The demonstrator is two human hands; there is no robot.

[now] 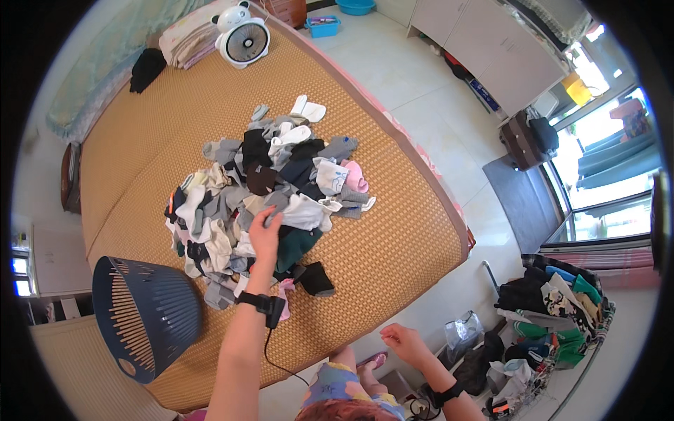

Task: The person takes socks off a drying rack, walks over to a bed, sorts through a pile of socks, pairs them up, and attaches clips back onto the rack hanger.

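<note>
A large heap of socks [226, 200] in white, grey, black, pink and other colours lies on a woven mat [379, 231] over a bed. My left hand [265, 231] reaches onto the heap, its fingertips at a grey sock [276, 200]; whether they grip it cannot be told. Just right of these fingers lies a white sock [305, 210], above a dark green piece [297, 248]. Near me are a black sock [317, 279] and a pink one [286, 300]. Beyond the bed's near edge, my right hand [403, 339] hovers with curled fingers, and nothing is visible in it.
A dark blue slotted plastic basket [163, 316] lies on its side at the left of the mat. A white fan [247, 42] stands at the far end, beside folded bedding [192, 37] and a black cap [147, 68]. Clothes [558, 316] hang on a rack at the right.
</note>
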